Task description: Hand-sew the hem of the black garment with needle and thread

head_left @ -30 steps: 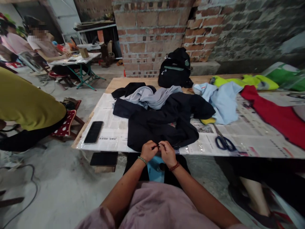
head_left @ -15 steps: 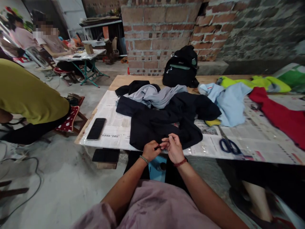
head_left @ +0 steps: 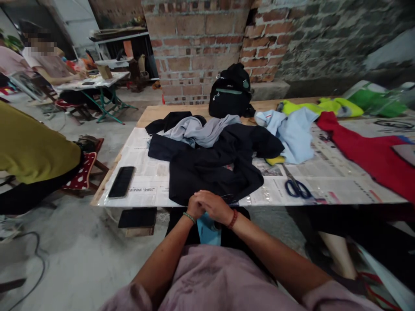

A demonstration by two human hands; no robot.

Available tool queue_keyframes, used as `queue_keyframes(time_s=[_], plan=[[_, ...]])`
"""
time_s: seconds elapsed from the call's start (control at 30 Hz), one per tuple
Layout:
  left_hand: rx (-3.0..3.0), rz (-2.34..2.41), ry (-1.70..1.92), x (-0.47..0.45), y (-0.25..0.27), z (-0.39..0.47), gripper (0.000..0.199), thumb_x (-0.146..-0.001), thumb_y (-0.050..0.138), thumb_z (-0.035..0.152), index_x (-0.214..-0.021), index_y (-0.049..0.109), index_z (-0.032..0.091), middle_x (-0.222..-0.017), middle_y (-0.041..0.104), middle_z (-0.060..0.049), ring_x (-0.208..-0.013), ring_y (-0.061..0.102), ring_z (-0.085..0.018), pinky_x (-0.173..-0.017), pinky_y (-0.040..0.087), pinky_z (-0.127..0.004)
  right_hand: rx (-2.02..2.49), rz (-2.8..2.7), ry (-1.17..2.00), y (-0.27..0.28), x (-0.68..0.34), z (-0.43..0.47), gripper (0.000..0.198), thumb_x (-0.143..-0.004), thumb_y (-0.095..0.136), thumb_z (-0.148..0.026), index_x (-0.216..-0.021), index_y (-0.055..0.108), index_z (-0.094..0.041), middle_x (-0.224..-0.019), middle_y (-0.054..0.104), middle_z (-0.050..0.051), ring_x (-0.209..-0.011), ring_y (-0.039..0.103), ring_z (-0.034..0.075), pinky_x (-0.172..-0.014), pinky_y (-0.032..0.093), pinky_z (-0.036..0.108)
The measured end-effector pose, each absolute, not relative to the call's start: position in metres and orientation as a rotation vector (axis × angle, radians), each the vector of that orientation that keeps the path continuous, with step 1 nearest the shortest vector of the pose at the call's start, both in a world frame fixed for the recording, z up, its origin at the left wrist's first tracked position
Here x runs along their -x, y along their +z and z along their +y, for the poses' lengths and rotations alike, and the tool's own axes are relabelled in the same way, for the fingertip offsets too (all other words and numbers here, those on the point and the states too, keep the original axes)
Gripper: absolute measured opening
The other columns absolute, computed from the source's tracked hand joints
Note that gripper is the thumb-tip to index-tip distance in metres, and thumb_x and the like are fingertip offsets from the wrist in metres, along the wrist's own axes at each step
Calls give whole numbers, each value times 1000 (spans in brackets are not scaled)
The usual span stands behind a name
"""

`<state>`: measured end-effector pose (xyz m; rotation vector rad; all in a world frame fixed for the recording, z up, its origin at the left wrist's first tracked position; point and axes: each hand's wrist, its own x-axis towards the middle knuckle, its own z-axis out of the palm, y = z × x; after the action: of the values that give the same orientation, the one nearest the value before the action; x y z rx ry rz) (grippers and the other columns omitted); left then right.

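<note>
L hand (head_left: pixel 194 206) & R hand (head_left: pixel 216 207) are together at the near edge of the surface (head_left: pixel 149 183), R folded over L, fingers drawn in; can't tell if anything's held btwn them. Green bracelet (head_left: pixel 189 217) on L wrist, red bracelet (head_left: pixel 232 219) on R. Below the hands, btwn the legs, a blue item (head_left: pixel 209 233), partly hidden.

Dark cloth (head_left: pixel 197 172) lies crumpled on the surface just beyond the hands, its near edge right by the fingers; can't tell if they touch. Grey cloth (head_left: pixel 215 131) lies bunched up against its far side. Phone (head_left: pixel 121 182) lies flat to the left, apart from the cloth; 2nd phone (head_left: pixel 138 217) is lower, under the surface's edge.

To the right: scissors (head_left: pixel 297 188) w/ dark blue handles, a yellow bit (head_left: pixel 275 160) by the dark cloth, then blue cloth (head_left: pixel 298 134) & red cloth (head_left: pixel 363 144). Farther back: black backpack (head_left: pixel 229 98), neon cloth (head_left: pixel 324 107), green/white bag (head_left: pixel 372 97). Newsprint covers most of the surface.

Co-worker in olive top (head_left: pixel 35 147) sits at far left on a red dotted seat (head_left: pixel 81 172); brick wall (head_left: pixel 197 52) behind the surface.
</note>
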<state>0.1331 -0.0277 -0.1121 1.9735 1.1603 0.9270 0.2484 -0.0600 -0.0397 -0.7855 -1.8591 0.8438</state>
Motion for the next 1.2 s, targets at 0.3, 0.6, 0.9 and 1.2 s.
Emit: queue_keyframes(time_s=[0.3,0.6,0.9,1.2], plan=[[-2158,1173,927,-137,-97,-33,10,-71,54,16,-65,62,17,-66,56,-1,-64,52,-10,-61,42,-21,939,-2230,133,-27,-343,-28,25,-83,41,-15,-95,61,-23,-97,64,4,-108,51,17,-99,34,47],[-2145,1186,925,-137,-94,-34,11,-71,54,18,-64,63,17,-64,55,0,-62,51,-9,-58,40,-20,1112,-2096,-154,-17,-399,-17,25,-83,39,-15,-97,59,-22,-100,62,6,-109,50,17,-99,35,45],[-2141,1184,912,-137,-92,-34,10,-71,54,17,-65,63,17,-64,54,0,-62,51,-9,-59,40,-20,1239,-2010,-365,3,-429,-21,20,-81,43,-15,-91,60,-19,-96,63,7,-103,54,18,-96,39,43],[-2155,1163,960,-137,-95,-34,10,-71,55,17,-65,62,17,-64,55,0,-62,51,-9,-59,40,-19,1311,-1799,-409,35,-437,-29,18,-81,43,-17,-90,59,-18,-94,63,7,-98,56,19,-90,43,39]])
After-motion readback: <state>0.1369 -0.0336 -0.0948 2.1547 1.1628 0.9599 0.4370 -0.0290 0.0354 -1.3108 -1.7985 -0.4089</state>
